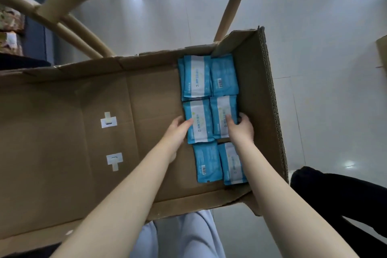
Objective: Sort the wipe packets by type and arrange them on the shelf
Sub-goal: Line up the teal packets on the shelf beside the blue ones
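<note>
Reaching into cardboard box (62, 121) holding six blue wipe packets (224, 75) in two columns at right end. Touching middle left packet (201, 123) with left grip (177, 132), fingers straight. Clamping middle right packet (222, 115) with right grip (240, 130), fingers curled.

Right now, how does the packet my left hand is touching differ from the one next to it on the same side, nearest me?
The middle-left packet lies with its white panel up; the near-left packet shows its plain blue back with a barcode. The left hand touches the middle-left packet's edge; no hand touches the near-left packet. Both are blue and lie flat in the cardboard box.
</note>
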